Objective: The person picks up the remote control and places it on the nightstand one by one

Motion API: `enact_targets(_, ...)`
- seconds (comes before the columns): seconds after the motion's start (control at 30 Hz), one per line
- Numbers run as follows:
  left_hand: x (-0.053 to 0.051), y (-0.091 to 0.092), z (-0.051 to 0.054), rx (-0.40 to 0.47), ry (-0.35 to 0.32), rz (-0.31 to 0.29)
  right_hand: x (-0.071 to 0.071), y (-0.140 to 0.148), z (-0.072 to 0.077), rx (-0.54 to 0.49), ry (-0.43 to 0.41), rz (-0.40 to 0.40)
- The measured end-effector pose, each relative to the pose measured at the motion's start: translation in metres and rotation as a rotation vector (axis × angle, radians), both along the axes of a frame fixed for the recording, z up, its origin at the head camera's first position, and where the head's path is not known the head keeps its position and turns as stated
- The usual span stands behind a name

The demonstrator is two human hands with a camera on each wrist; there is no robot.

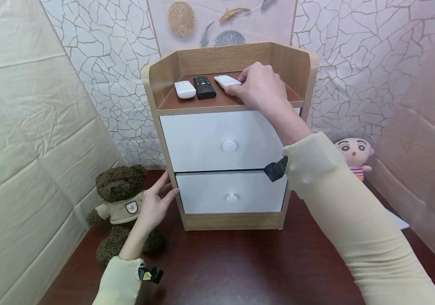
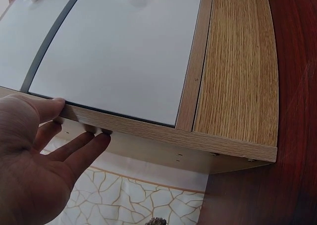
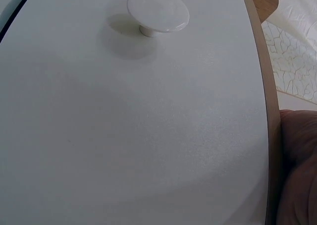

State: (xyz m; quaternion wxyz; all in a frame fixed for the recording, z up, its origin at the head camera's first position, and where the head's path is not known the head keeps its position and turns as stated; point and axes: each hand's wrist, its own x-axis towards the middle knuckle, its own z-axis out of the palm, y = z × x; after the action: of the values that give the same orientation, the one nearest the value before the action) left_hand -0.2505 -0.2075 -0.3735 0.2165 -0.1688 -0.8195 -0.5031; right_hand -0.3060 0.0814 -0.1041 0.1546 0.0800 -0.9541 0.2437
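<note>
On the top shelf of a small wooden cabinet [image 1: 232, 221], my right hand [image 1: 261, 84] pinches the near end of a white remote control [image 1: 225, 80]. Its fingertips are partly hidden behind the hand. To its left lie a black remote control [image 1: 204, 88] and another white remote control [image 1: 184, 90]. Low on the cabinet's left side, my left hand [image 1: 156, 203] touches the edge. In the left wrist view its thumb [image 2: 52, 106] lies at the front edge, and the other fingertips meet the side panel. The right wrist view shows mostly the upper drawer [image 3: 148, 126], with part of the hand at right.
Both white drawers, upper [image 1: 198, 140] and lower [image 1: 202, 195], are closed and have round knobs. A brown teddy bear [image 1: 120, 212] sits left of the cabinet, close to my left forearm. A doll [image 1: 354, 154] stands at right, beyond my right sleeve. Fabric walls flank the dark red tabletop [image 1: 232, 267].
</note>
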Motion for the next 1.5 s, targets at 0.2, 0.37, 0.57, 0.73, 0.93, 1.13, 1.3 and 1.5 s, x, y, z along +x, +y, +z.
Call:
enact_targets(0.2,0.0,0.001,0.0,-0.004,0.007,0.008,-0.001,-0.001,0.0,0.007,0.002,0.003)
enact_targets(0.37,0.0,0.001,0.0,-0.009,0.005,0.01,-0.001,-0.001,0.0,0.01,-0.006,-0.002)
enact_targets(0.57,-0.001,0.001,0.0,-0.002,0.008,0.002,0.0,0.001,0.0,-0.008,-0.002,0.006)
enact_targets(0.73,0.0,0.001,0.0,-0.004,0.003,0.004,0.006,0.009,-0.001,-0.093,0.036,0.052)
enact_targets(0.93,0.001,0.001,0.001,-0.009,0.002,0.009,0.024,0.027,-0.002,-0.165,0.103,0.108)
enact_targets(1.13,0.0,0.0,0.0,-0.013,0.004,0.014,0.047,0.047,-0.004,-0.244,0.155,0.134)
enact_targets(1.3,0.0,-0.001,-0.001,-0.009,-0.017,0.016,0.065,0.066,-0.009,-0.34,0.177,0.169)
enact_targets(1.5,0.001,0.0,0.0,-0.007,-0.02,0.012,0.085,0.093,-0.019,-0.391,0.198,0.183)
